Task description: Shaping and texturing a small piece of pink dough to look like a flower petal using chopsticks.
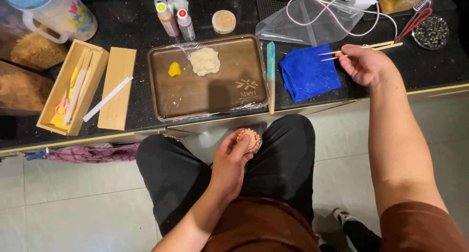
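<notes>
From the head camera, the person is sitting at a dark table [122, 17] with knees tucked under its edge, so the work is happening partly over the lap. The left hand [229, 166] is curling around a small round clay piece with a scalloped orange rim [248, 137], pinching it between thumb and fingers and tipping its pale face up toward the camera, seemingly so the surface is staying in sight. That piece is hovering over the lap at about 6 o'clock from the wooden tray [207, 76], just off the table edge.

The right hand [364, 64] is reaching out at 3 o'clock of the tray, fingers closing in a pinch on thin wooden sticks [361, 48], which are pointing off to the right above the table, beside a folded blue cloth [308, 72]. The cloth is lying within easy reach, probably for wiping.

The tray is wearing a layer of clear film, likely to keep material from sticking; a pale dough lump [204, 61] and a smaller yellow lump [174, 69] are resting toward its 12 o'clock edge. A blue-handled tool [270, 76] is lying along the tray's right side. At 9 o'clock, an open wooden box [73, 88] is holding scissors and slim tools, its lid [116, 88] lying alongside with a white stick across it. Two small colour bottles [176, 21] are standing at 12 o'clock, next to a round wooden cap [224, 21].
</notes>
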